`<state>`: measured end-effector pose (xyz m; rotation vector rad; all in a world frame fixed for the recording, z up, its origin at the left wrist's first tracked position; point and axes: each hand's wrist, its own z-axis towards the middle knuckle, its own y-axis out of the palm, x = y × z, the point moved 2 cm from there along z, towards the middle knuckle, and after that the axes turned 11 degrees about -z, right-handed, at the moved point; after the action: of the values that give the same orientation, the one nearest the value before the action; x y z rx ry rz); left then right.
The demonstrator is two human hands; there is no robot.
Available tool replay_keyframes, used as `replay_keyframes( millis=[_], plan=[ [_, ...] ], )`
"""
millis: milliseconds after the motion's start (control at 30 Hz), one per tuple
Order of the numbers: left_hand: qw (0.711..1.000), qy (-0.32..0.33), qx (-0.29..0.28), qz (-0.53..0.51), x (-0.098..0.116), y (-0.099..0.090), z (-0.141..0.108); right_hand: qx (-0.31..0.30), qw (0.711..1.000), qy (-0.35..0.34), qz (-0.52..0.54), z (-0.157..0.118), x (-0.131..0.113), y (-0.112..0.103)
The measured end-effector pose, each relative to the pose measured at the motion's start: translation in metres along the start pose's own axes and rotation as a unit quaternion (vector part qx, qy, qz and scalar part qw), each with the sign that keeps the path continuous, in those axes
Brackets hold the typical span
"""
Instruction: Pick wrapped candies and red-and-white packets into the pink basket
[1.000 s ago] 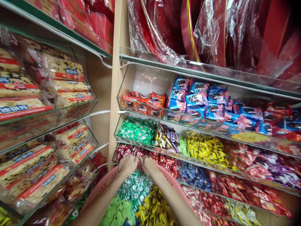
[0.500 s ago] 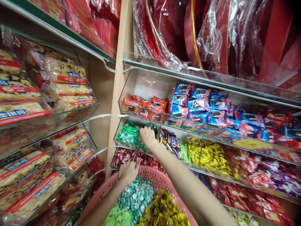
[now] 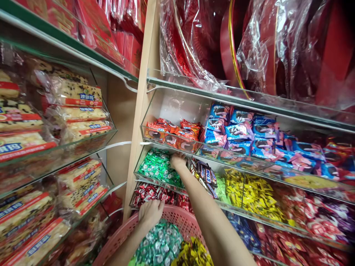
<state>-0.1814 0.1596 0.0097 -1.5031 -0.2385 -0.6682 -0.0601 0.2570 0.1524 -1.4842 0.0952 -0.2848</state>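
My left hand [image 3: 151, 213] is closed over the far rim of a pink perforated plastic basket [image 3: 191, 225]. Inside the basket lie green-wrapped candies [image 3: 163, 242] and yellow-wrapped candies [image 3: 194, 253]; a bit of light green wrapping shows at the bottom edge. My right hand [image 3: 178, 161] reaches into a clear shelf bin, at the right side of a heap of green-wrapped candies [image 3: 158, 166]. Its fingers look curled, but their tips and anything in them are hidden.
Brown-wrapped bars [image 3: 205, 173] and yellow candies [image 3: 249, 188] fill bins to the right. Red packets [image 3: 172, 129] and blue packets [image 3: 241, 129] sit above, behind a clear shelf front. A wooden upright [image 3: 138, 122] separates these from packaged pastries [image 3: 80, 92] on the left.
My right hand has moved deeper into the green candy bin, toward its back right. My left hand stays on the basket rim. The whole view has shifted slightly, with the shelves lower in it.
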Motion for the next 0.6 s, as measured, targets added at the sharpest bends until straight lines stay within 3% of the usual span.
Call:
replay_keyframes(
  millis=[133,367,600],
  plan=[
    [1.000,-0.002,-0.004,-0.001,0.003,0.000,0.001,0.005,1.000,0.016,-0.001,-0.006,-0.004,-0.002],
    [1.000,-0.004,0.002,0.000,0.006,-0.003,0.000,-0.032,0.998,-0.055,0.013,-0.018,-0.003,-0.019],
    [1.000,-0.001,0.015,0.000,0.006,-0.002,-0.001,0.002,0.998,-0.058,0.001,-0.029,0.009,-0.038]
  ],
)
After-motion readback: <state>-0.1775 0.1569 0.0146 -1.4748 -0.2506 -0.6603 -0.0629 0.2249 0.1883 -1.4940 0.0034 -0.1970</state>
